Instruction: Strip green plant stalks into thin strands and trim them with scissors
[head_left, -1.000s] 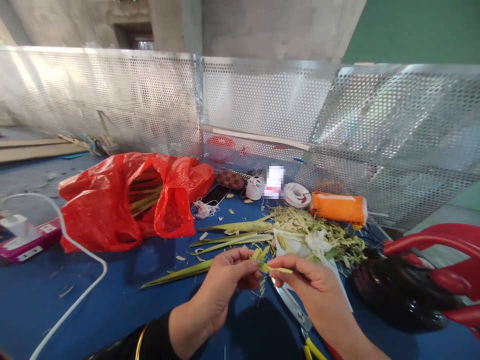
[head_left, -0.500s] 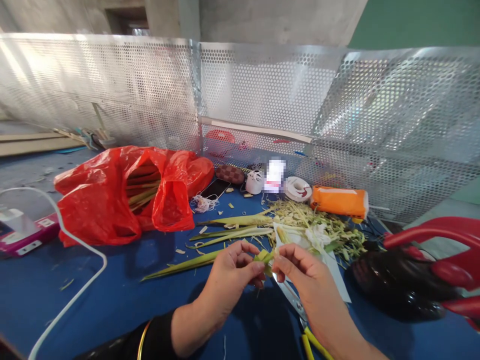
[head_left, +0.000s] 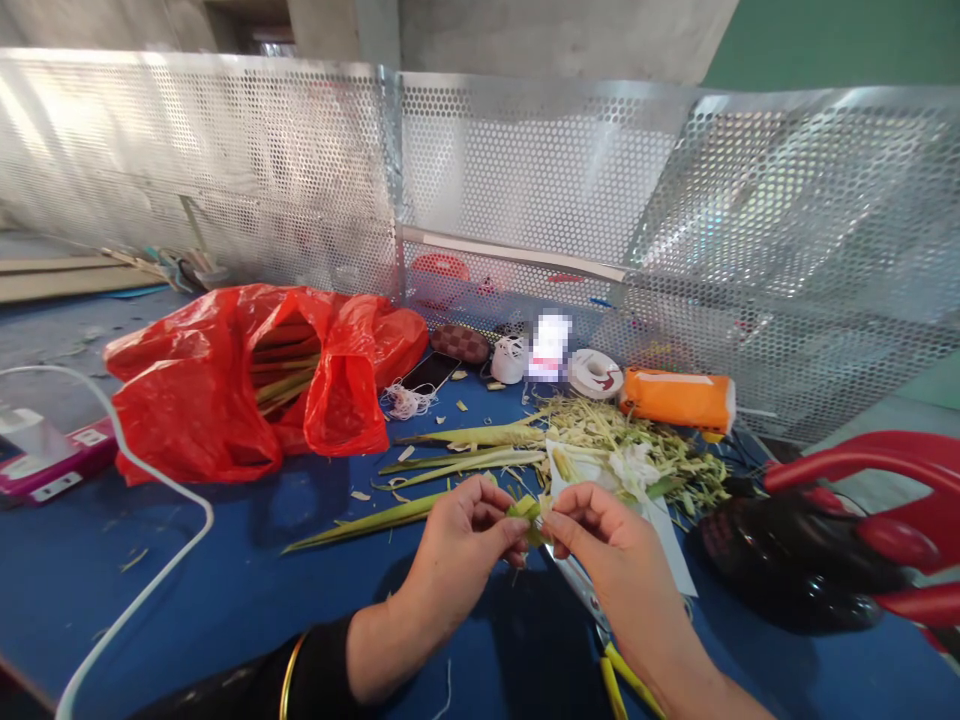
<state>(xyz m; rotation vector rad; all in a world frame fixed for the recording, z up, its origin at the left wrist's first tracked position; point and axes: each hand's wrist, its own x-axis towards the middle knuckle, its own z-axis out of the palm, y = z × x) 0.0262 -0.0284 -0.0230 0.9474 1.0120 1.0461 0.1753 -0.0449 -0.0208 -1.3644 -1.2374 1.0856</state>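
- Left hand (head_left: 469,540): thumb and fingers pinching a small yellow-green leafy plant piece (head_left: 523,508), probably folded; fingers hide much of it.
- Right hand (head_left: 607,545): thumb and fingertips closed together at the piece's other end; exact grip hard to make out.
- Piece is between both hands, above the blue tabletop (head_left: 247,600).
- Metal cutting tool with yellow handles (head_left: 612,688): on tabletop, partly behind right hand.
- Long pointed green leaf strips (head_left: 360,527): lying beyond left hand.
- Pale-green shredded plant pile (head_left: 694,465): beyond right hand, beside white paper sheet (head_left: 679,555).
- Glossy black, red-handled kettle-like object (head_left: 787,580): right of right hand.
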